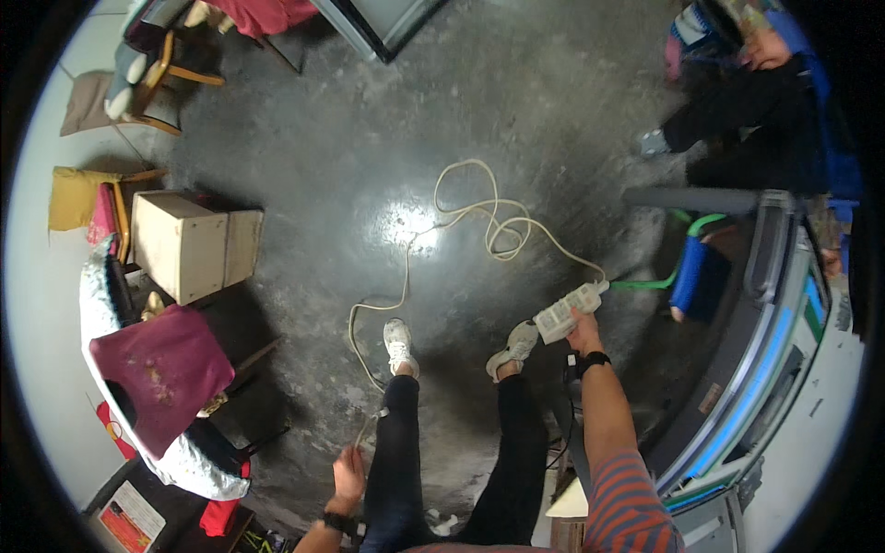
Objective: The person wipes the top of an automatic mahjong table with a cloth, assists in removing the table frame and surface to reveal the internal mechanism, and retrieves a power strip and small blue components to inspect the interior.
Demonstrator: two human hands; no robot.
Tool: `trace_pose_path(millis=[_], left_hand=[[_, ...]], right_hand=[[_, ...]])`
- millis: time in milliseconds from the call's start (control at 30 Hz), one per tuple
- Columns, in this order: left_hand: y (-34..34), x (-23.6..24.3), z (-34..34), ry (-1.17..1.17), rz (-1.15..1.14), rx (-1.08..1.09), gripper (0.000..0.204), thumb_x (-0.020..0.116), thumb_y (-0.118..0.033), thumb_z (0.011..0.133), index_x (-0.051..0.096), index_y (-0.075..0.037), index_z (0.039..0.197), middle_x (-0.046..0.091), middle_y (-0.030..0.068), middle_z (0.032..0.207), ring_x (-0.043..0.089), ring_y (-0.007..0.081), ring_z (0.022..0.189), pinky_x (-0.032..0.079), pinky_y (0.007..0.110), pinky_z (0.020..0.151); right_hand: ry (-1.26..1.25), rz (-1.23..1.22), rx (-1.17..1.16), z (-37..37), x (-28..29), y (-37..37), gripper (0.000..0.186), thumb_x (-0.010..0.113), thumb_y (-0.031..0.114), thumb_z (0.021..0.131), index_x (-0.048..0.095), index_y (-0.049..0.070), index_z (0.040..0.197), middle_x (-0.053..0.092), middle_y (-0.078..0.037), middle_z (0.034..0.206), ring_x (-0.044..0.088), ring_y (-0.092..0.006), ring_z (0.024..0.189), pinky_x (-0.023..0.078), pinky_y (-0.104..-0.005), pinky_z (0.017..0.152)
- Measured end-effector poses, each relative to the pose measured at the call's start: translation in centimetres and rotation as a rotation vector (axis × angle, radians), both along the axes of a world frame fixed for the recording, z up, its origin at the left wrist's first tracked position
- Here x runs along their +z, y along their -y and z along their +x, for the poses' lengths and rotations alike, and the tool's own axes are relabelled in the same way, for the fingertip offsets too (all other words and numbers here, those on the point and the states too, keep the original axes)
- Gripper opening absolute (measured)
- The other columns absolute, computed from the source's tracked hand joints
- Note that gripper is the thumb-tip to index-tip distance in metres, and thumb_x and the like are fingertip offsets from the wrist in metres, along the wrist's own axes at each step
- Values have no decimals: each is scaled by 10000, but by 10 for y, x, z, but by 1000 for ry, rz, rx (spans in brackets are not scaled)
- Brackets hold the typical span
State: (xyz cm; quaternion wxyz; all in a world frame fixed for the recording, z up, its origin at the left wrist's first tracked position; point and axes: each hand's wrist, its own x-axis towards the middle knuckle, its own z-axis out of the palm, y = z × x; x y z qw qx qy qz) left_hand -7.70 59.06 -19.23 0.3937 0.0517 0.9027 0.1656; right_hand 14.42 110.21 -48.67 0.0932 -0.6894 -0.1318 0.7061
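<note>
My right hand (583,332) grips a white power strip (557,320) at its near side, holding it above the floor by my right shoe. A pale cord (559,247) runs from the strip's far end, loops on the floor ahead of me and curves back toward my left shoe. Low beside my left leg, my left hand (348,478) is closed in a pinch on the cord near its other end. A small light piece, perhaps the plug, shows just above those fingers, too small to be sure.
On the left stand a pale wooden box (180,244) and a chair with a maroon cloth (166,376). A machine (737,369) and a green-framed stool with a blue seat (693,269) are on the right. Another person sits at the far right, a shoe (654,142) on the dark floor.
</note>
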Motion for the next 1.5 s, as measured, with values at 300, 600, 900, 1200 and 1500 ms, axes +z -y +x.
trace_pose_path(millis=[300,600,900,1200,1500], left_hand=[[-8,-45,25,-66,-301,55,165,471,-112,990,549,-8,888,450,104,604,428,173,541,366,356,509],[29,-38,0,-92,-46,173,183,516,-263,982,540,-102,1066,621,259,769,611,476,724,464,562,602],[-7,121,-85,-158,376,-231,269,528,-234,955,565,-94,1182,658,189,827,651,390,727,535,475,626],[270,129,-96,-656,18,859,514,757,-290,779,601,71,1111,642,238,1031,631,366,1001,524,429,871],[497,33,-115,-462,-131,1597,499,824,-150,755,571,152,1061,691,184,959,700,232,758,579,300,541]], right_hand=[[-114,-138,-138,31,-263,40,288,556,228,992,579,23,1193,628,-127,1151,579,-302,1093,449,-470,968],[-230,-53,603,-64,-81,111,112,584,224,923,521,139,886,487,5,777,487,-147,655,397,-318,584],[-872,-310,769,-271,387,362,465,516,353,1004,531,-27,1271,600,-225,1250,569,-310,1177,439,-431,1016],[-544,94,753,-248,411,405,244,458,293,1033,549,67,1045,588,-48,789,571,-179,702,527,-391,702],[-393,243,576,-224,455,482,250,513,362,1014,570,119,992,523,31,675,470,-97,557,453,-299,616]])
